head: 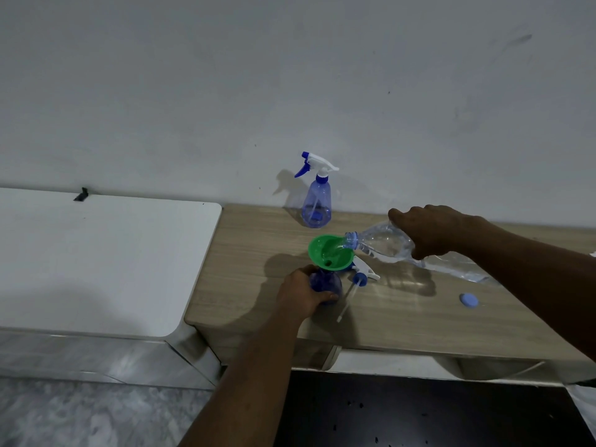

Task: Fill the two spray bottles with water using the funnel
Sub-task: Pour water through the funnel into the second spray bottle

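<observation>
A green funnel (327, 253) sits in the neck of a blue spray bottle (325, 285) on the wooden table (403, 317). My left hand (301, 293) grips that bottle's body. My right hand (432, 230) holds a clear water bottle (380, 241), tilted with its mouth over the funnel; water lies in the funnel's bowl. The removed white and blue spray head (361, 274) with its dip tube lies just right of the bottle. A second blue spray bottle (316, 201), spray head on, stands upright at the back by the wall.
A small blue cap (468, 300) lies on the table to the right. Crumpled clear plastic (458, 267) lies under my right forearm. A white cabinet top (96, 259) adjoins the table on the left. A dark surface (419, 411) sits below the table's front edge.
</observation>
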`<action>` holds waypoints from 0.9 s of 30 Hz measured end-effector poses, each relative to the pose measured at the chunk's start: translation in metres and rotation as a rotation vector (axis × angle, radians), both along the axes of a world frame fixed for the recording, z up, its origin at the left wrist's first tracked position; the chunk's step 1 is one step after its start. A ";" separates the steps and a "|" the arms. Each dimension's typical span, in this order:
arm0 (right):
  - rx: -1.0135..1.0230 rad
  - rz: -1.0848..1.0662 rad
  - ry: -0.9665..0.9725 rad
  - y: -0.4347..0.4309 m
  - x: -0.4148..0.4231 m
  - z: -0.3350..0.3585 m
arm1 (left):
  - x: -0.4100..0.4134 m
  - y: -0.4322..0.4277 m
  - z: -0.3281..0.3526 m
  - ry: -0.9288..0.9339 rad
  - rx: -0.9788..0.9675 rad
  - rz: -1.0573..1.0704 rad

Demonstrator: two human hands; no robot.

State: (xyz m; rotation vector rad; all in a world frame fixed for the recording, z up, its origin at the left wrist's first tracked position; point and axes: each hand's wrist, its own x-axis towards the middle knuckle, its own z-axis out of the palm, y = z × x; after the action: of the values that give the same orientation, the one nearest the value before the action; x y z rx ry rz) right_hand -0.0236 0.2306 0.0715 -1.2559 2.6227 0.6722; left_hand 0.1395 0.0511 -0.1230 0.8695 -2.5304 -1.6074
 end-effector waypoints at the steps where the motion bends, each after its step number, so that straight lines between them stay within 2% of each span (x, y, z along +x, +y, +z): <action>1: 0.000 0.002 -0.001 0.000 0.000 0.000 | 0.000 0.000 0.000 0.001 -0.001 0.001; 20: 0.024 0.017 0.015 0.003 -0.003 0.003 | -0.001 -0.001 -0.001 0.002 -0.011 0.002; 27: -0.078 -0.031 -0.050 0.010 -0.003 -0.010 | 0.001 0.001 0.001 0.002 -0.009 0.002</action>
State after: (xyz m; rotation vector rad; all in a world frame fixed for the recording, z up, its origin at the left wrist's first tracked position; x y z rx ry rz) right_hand -0.0270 0.2403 0.0618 -1.2337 2.6452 0.5306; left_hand 0.1406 0.0520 -0.1224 0.8696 -2.5325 -1.5945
